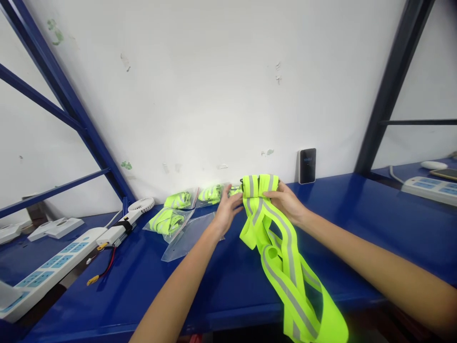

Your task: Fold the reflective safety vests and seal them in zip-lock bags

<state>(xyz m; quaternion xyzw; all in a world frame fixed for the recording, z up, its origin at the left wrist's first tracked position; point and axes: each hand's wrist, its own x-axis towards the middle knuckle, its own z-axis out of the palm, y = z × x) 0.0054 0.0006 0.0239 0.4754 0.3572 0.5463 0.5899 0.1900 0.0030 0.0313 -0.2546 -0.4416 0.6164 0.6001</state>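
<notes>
Right fingers [273,194] pinch the neon strap [291,247]; left fingers [228,202], loosely parted, hover beside it.

Your R forearm [378,267] is cut off by the frame's right edge, your L forearm [178,290] by the bottom edge. Bottom edge also crops the hi-vis strap's [291,257] lower loop. Txt on the black-fronted device [307,166], right of ctr, is too small to read.
</notes>
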